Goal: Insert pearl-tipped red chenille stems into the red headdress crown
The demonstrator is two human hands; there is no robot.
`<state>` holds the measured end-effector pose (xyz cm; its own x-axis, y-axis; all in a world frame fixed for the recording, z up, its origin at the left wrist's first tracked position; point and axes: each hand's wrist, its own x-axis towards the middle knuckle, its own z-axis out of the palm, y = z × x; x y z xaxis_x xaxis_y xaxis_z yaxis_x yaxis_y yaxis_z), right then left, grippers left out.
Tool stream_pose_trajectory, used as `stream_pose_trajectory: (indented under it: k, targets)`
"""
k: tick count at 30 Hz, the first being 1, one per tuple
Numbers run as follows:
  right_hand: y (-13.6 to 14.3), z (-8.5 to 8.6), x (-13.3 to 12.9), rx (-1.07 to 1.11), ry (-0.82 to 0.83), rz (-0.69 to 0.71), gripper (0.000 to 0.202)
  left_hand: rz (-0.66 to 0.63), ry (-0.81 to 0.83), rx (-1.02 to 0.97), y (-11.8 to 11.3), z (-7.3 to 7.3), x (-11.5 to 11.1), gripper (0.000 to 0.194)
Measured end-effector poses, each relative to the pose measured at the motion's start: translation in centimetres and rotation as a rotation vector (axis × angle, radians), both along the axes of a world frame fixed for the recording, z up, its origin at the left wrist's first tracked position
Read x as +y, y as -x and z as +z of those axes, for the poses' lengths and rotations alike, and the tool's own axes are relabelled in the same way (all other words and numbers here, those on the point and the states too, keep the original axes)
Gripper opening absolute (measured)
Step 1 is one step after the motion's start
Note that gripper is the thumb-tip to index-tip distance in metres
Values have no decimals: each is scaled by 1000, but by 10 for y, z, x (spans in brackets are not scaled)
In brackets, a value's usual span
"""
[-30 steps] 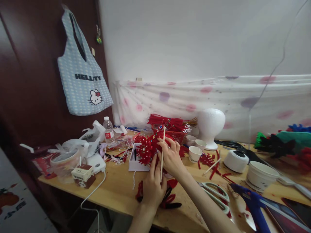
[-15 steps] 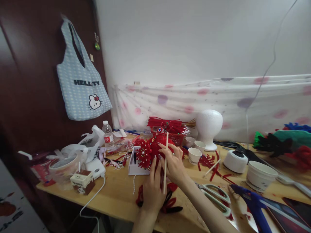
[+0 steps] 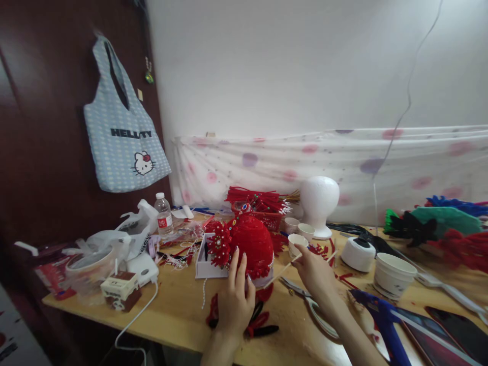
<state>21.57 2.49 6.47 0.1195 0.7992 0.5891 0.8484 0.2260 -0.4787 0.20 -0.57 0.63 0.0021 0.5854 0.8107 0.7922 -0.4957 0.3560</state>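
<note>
A red domed headpiece (image 3: pixel 253 244) stands in the middle of the table. A beaded red flower (image 3: pixel 219 245) and a strip with coloured gems sit on its left side, and small white pearls edge its lower right. My left hand (image 3: pixel 236 300) lies against its lower front, fingers stretched out. To the right, my right hand (image 3: pixel 314 272) pinches a thin wooden stick (image 3: pixel 280 274), which slants down to the left. The fingertips are beside a small white cup (image 3: pixel 293 248), whose contents I cannot make out. Behind the flower is a white box (image 3: pixel 201 269).
Scissors (image 3: pixel 324 323), partly behind my right forearm, and a blue glue gun (image 3: pixel 385 317) lie at the front right. A white foam head (image 3: pixel 319 203) stands at the back near a red basket (image 3: pixel 272 221). Black and red petals (image 3: pixel 263 325) lie by my left wrist.
My right hand has left the headpiece and moved right to the small cups, lowering the stick from upright to slanted. My left hand stays at the headpiece. The view has shifted slightly right.
</note>
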Motion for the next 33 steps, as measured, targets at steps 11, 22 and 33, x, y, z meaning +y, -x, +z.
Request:
stream_pose_trajectory:
  k: [11, 22, 33]
  targets:
    - [77, 62, 74, 188, 98, 398, 72, -5, -31, 2, 1, -3, 4, 56]
    - [106, 96, 68, 363, 222, 649, 70, -20, -42, -7, 1, -6, 6, 56]
    - [117, 97, 73, 428, 222, 718, 47, -3, -32, -12, 1, -7, 7, 54]
